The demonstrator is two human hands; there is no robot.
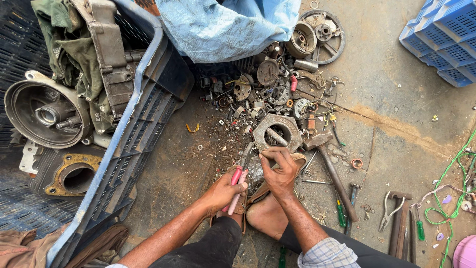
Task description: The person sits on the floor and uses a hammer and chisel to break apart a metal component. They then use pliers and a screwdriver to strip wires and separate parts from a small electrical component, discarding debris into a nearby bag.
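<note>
My left hand, lower centre of frame, is wrapped tight around the pink-handled pliers; the handles run up through my fist and the dark jaws point toward frame centre. My right hand, just right of it, has its fingertips pinched narrow on a small shiny metal scrap piece that sits between both hands; I can't tell exactly what the piece is. The plier tips are at or just beside that piece, but whether they touch it is unclear. Both hands work over my sandalled foot, which presses on the concrete floor.

Directly above my hands: a grey hexagonal metal housing with a round bore, flat on the floor. To its right is a hammer with a rusty head and a long worn handle, lying diagonally toward lower right. A heap of small mixed metal scrap parts fills upper centre, with a spoked metal wheel at its top right edge. A blue plastic sheet is at top centre.

Left side: a blue-rimmed plastic crate holding a large round aluminium engine casing and an olive-green cloth. Lower right: silver pliers, a green-handled screwdriver and green wire. A blue plastic crate is at top right.
</note>
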